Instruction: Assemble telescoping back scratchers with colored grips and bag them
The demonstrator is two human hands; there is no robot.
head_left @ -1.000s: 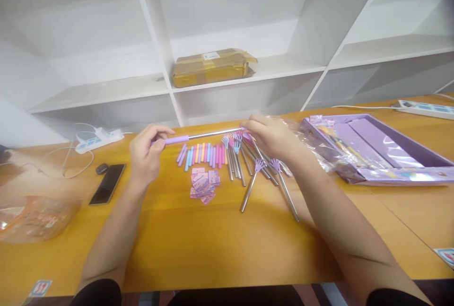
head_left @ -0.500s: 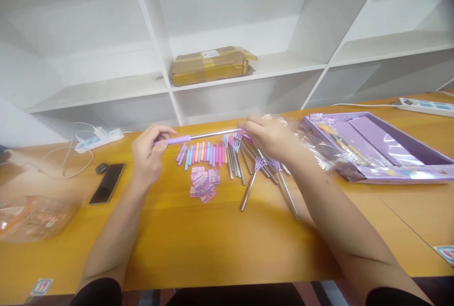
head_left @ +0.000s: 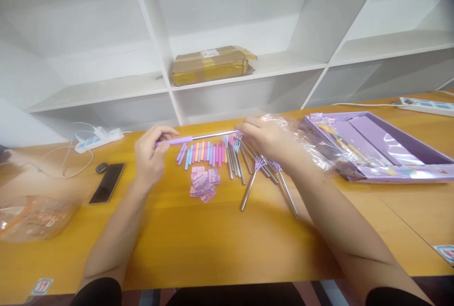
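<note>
Held level above the table is a back scratcher [head_left: 213, 134] with a metal rod and a lilac handle sleeve [head_left: 180, 141]. My left hand [head_left: 151, 152] is closed round the sleeve's outer end. My right hand [head_left: 266, 138] grips the opposite end, its fingers hiding most of the scratcher's head. Below the rod lies a row of loose coloured sleeves [head_left: 205, 153] in blue, purple, yellow and pink. More metal back scratchers [head_left: 250, 183] with small hand-shaped heads are piled under my right hand. Small printed pink cards [head_left: 203, 183] form a heap in front of the sleeves.
A purple open box [head_left: 372, 147] and clear plastic wrap [head_left: 305, 143] are to the right. On the left are a phone [head_left: 107, 183], a clear orange-printed bag [head_left: 35, 216] and a power strip [head_left: 98, 139]. A taped parcel [head_left: 213, 65] sits on the shelf behind.
Both hands have shifted slightly, the left a little rightward and the right a little leftward, with the back scratcher between them. The things on the table have stayed put.
</note>
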